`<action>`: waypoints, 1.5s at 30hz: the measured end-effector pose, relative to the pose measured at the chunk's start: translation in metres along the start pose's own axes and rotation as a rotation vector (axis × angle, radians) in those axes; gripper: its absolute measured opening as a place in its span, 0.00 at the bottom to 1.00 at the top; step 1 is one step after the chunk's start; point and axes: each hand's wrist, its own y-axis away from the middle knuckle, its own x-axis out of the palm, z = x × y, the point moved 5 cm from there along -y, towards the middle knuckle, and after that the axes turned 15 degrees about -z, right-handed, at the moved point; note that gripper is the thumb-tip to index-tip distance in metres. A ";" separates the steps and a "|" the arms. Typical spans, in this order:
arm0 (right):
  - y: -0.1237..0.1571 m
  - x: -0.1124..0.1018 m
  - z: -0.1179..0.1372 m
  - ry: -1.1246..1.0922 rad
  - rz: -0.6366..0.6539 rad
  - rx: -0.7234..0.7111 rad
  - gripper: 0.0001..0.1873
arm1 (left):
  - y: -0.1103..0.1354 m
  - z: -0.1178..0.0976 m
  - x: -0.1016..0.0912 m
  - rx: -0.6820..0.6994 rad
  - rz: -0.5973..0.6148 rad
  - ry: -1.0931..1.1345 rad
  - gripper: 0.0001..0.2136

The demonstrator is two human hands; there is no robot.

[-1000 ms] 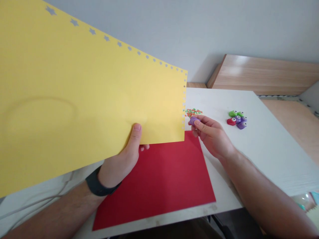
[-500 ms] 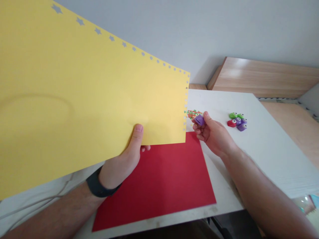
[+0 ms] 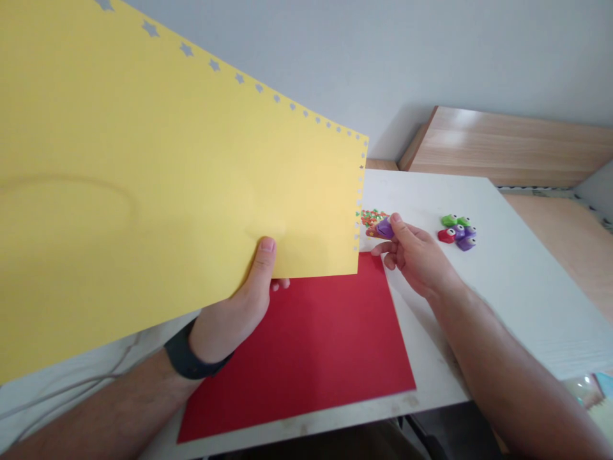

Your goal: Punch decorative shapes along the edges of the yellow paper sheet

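Left hand (image 3: 239, 306) pinches the yellow sheet (image 3: 167, 166) at its lower edge, thumb on the front and fingers behind. The sheet is raised off the table, tilted, with star holes along its top and right edges. Right hand (image 3: 416, 259) has its fingers closed around the purple punch (image 3: 384, 227), just beside the sheet's right edge, above the confetti pile (image 3: 371, 217). The sheet looks light and thin. It's fairly stiff for paper but will flop and crease if held by a corner, so grip it mid-edge, close to the working side. The punch is small, hard plastic and probably slick, so pinch it top to bottom. A red sheet (image 3: 306, 345) lies flat on the white table (image 3: 502, 268), with spare punches (image 3: 458, 230) clustered well to the right.
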 end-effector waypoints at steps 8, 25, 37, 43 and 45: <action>-0.001 -0.003 0.004 0.263 -0.041 -0.194 0.27 | 0.000 -0.003 0.000 0.003 -0.018 -0.004 0.25; -0.004 -0.011 0.003 0.547 -0.101 -0.446 0.27 | 0.000 -0.005 0.000 0.039 0.021 -0.022 0.26; -0.010 -0.013 -0.001 0.642 -0.103 -0.489 0.28 | 0.000 -0.004 -0.001 0.041 0.006 -0.020 0.26; -0.002 -0.012 0.006 0.726 -0.131 -0.535 0.25 | -0.001 -0.002 0.000 0.032 0.030 -0.031 0.28; 0.000 -0.010 0.009 0.757 -0.124 -0.535 0.24 | -0.001 -0.002 0.000 0.043 0.023 -0.028 0.28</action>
